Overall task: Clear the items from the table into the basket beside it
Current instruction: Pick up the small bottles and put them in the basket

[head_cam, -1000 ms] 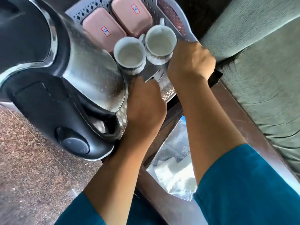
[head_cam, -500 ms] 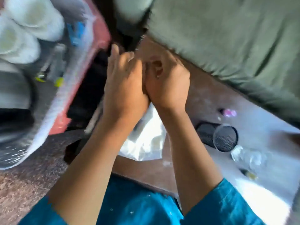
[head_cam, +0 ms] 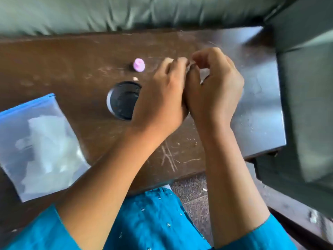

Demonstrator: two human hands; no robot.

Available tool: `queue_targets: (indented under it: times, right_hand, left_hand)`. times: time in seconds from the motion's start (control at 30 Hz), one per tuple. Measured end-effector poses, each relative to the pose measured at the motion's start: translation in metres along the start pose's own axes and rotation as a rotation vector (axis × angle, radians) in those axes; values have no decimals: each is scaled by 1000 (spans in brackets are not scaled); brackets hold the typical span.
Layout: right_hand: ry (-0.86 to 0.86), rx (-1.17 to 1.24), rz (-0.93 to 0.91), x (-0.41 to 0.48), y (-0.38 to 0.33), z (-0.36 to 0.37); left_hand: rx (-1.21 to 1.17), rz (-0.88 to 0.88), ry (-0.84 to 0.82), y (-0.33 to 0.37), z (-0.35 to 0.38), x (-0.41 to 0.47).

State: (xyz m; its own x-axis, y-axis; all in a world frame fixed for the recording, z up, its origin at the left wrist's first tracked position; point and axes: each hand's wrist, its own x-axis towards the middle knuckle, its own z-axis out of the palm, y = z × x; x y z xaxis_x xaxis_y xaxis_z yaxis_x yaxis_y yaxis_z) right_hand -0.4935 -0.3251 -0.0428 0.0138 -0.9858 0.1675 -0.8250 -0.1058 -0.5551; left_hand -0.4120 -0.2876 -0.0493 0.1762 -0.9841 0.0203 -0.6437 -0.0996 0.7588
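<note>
1. While both hands met above the dark wooden table (head_cam: 72, 56), the left hand (head_cam: 162, 98) and right hand (head_cam: 214, 91) pressed together, fingers curled around something small and pale; what it was could not be told.
2. A black mesh cup (head_cam: 122, 101) lay just left of the left hand.
3. A small pink cap (head_cam: 139, 64) sat beyond the cup.
4. A clear zip bag (head_cam: 38, 147) overhung the table's near left edge.
5. No basket was in view.

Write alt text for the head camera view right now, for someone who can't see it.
Two hands, left hand and right hand, meet over a brown table, pinching something small and unclear. A black mesh cup, pink cap and clear zip bag remain.
</note>
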Motion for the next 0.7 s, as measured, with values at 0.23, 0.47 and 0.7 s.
queue_targets:
  times: [0.23, 0.47, 0.7]
  right_hand:
    - [-335, -329, 319, -4, 155, -14]
    - [-541, -223, 300, -20, 181, 20]
    - [-376, -299, 222, 15, 165, 21]
  left_hand:
    - [74, -17, -110, 37, 85, 22]
    - [88, -5, -188, 43, 126, 16]
    - [207, -98, 11, 23, 95, 43]
